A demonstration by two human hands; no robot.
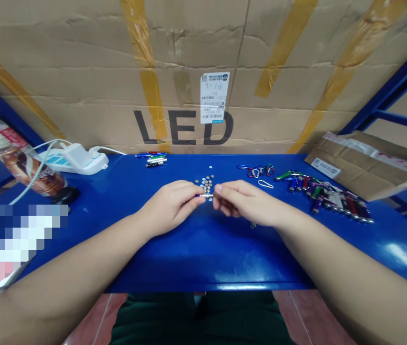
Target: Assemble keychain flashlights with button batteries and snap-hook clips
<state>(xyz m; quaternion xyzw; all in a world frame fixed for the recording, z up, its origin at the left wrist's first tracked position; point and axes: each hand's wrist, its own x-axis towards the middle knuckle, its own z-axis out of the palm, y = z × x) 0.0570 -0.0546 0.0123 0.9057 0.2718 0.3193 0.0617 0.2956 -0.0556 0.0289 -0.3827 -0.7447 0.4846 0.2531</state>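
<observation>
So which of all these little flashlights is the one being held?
The blue one with the silver end, held in the left hand. The others lie on the blue table: a heap at right, a few at the back.

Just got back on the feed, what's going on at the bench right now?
A person is holding a small flashlight over a blue table. The left hand grips its dark blue body, while the right hand is at its silver end. Just beyond the hands lies a cluster of button batteries. Further right are colored carabiner clips and a heap of similar flashlights.
</observation>
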